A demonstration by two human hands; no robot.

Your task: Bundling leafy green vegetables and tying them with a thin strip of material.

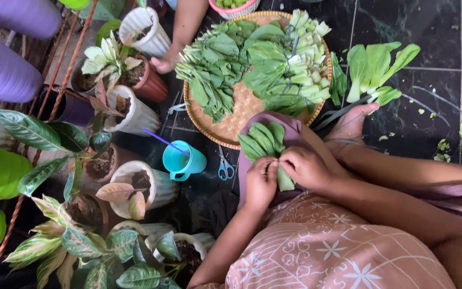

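Both hands grip one small bunch of flat green bok choy leaves (266,140) over the lap: left hand (260,183) and right hand (306,167) closed on its stems. Just beyond lies the round woven bamboo tray's (236,120) near edge; blue-handled scissors (225,168) lie on dark floor, left.

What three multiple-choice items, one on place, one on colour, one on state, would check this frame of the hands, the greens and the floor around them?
1. Where do the scissors lie?
A. on the woven tray
B. on the dark floor beside the cup
C. in a plant pot

2. What colour is the cup?
A. teal
B. red
C. white

3. What are the left hand and right hand doing?
A. resting empty
B. both gripping one bunch of leafy greens
C. holding the scissors

Answers:
1 B, they lie on the floor just right of the cup.
2 A, its body and handle are teal.
3 B, the fingers of both close on the stem end.
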